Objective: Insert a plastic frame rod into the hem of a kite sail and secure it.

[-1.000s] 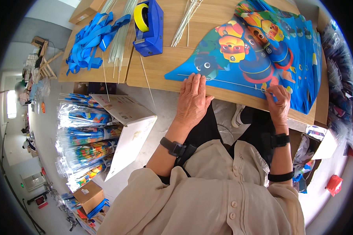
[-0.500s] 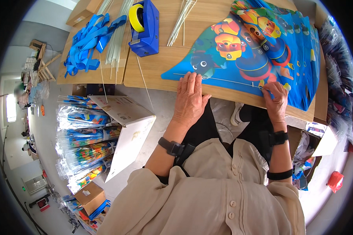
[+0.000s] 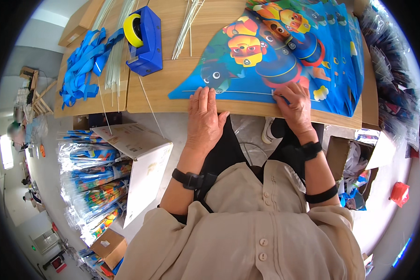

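A blue kite sail [image 3: 247, 83] printed with cartoon dogs lies on the table near its front edge, its pointed corner to the left. A thin white rod [image 3: 247, 93] runs along the sail's near edge. My left hand [image 3: 204, 116] rests with fingers stretched flat on that edge, near the pointed corner, over part of the rod. To its right, my right hand [image 3: 295, 108] has its thumb and fingers pinched together at the rod. Those fingertips hide the exact grip. The right part of the sail lies in loose folds over further layers.
A blue tape dispenser [image 3: 149, 46] stands left on the table [image 3: 172, 79]. Blue ribbons [image 3: 85, 65] and bundled white rods [image 3: 115, 70] lie beyond it; two rods overhang the front edge. Bagged goods [image 3: 95, 175] are at lower left; an open cardboard box [image 3: 336, 156] is at right.
The whole view has shifted, with the table scene now further left. My right hand has moved left along the sail's edge, closer to my left hand, which stays flat near the corner.
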The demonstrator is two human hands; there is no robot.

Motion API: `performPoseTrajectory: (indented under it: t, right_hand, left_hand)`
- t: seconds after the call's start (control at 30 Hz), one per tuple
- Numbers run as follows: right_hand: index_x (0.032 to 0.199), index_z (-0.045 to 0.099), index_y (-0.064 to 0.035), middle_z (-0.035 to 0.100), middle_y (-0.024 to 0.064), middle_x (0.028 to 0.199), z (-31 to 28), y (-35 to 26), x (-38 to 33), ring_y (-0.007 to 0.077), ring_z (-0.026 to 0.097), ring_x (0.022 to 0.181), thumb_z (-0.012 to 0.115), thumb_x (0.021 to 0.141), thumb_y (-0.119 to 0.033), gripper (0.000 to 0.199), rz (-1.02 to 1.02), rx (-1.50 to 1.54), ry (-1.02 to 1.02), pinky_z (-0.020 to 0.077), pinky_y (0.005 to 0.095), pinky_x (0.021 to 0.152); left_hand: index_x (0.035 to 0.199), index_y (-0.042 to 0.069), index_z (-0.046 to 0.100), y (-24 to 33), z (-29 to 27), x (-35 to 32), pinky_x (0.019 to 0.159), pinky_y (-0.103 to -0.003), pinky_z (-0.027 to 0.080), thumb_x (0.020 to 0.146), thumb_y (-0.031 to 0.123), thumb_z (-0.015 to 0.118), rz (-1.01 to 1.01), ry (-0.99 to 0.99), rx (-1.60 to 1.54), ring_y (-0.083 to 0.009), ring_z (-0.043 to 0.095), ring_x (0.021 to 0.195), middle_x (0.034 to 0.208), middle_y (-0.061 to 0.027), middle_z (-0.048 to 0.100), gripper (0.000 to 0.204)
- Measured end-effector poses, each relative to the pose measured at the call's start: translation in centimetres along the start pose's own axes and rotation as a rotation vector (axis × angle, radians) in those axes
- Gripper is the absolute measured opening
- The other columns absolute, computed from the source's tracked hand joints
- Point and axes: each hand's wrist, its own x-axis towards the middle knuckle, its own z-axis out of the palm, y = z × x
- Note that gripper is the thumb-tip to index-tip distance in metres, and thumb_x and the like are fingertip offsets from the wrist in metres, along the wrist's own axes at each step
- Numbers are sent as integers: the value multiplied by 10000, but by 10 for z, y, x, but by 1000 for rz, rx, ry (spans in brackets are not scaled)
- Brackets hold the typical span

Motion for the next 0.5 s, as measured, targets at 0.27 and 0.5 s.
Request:
performPoseTrajectory:
  t: [0.27, 0.5]
  right_hand:
    - [767, 624, -111, 560, 31, 781, 15, -11, 6, 245, 552, 801, 660, 715, -111, 63, 31, 86, -14, 400, 380, 720]
    - [771, 620, -111, 562, 34, 786, 20, -18, 9, 247, 550, 816, 654, 726, -116, 57, -1, 103, -51, 403, 379, 731]
  left_hand:
    - [1251, -98, 421, 2, 0, 1, 1045, -453, 305, 788, 177, 673, -9, -11, 8, -388, 381, 1210, 1282, -225, 401, 595]
    - [1253, -98, 419, 2, -1, 1, 1049, -454, 299, 791, 183, 668, -12, -16, 13, -386, 380, 1213, 1286, -221, 399, 595]
